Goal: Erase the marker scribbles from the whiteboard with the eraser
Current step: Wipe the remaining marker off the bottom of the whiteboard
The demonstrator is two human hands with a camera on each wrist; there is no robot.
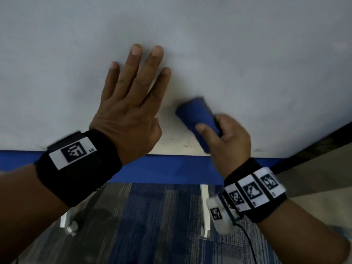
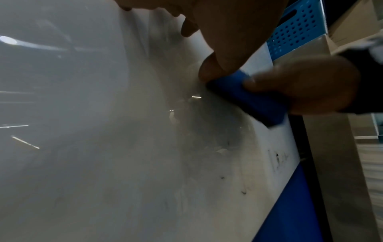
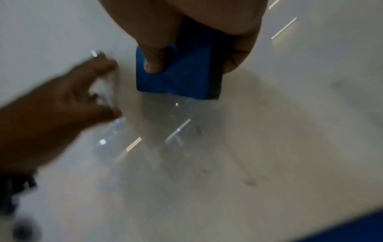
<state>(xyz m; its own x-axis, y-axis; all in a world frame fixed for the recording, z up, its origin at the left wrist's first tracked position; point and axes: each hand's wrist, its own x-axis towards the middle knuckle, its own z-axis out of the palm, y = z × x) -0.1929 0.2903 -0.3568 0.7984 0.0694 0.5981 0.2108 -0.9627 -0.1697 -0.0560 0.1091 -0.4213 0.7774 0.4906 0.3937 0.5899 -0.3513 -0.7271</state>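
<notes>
The whiteboard, blue-edged along its near side, carries a flat left hand and, at its four o'clock, a blue eraser pressed against faint marker smudges.

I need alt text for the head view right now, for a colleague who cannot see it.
The right hand grips a blue eraser against the whiteboard near its lower edge. The left hand lies flat on the board beside it, fingers spread. A few faint dark marks remain just above the blue bottom frame.
</notes>
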